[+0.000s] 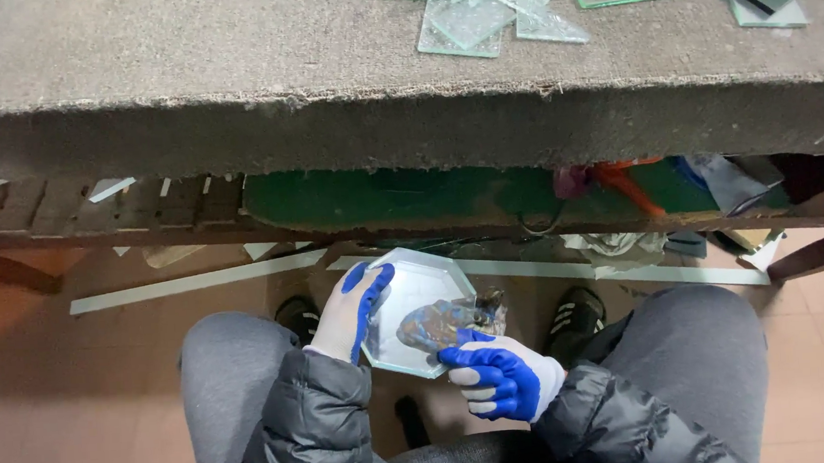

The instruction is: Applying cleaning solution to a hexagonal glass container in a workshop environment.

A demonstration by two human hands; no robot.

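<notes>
A clear hexagonal glass plate (414, 289) is held over my lap, between my knees. My left hand (352, 311), in a white glove with blue fingers, grips the plate's left edge. My right hand (499, 377), gloved the same way, presses a dark crumpled rag (448, 321) against the plate's face and lower right edge. Both sleeves are black and padded.
A felt-covered workbench edge (405, 117) runs across the top, with several cut glass pieces (475, 18) on it. Under the bench a shelf holds an orange tool (623, 182) and clutter. Long glass strips (196, 281) lie on the tiled floor by my shoes.
</notes>
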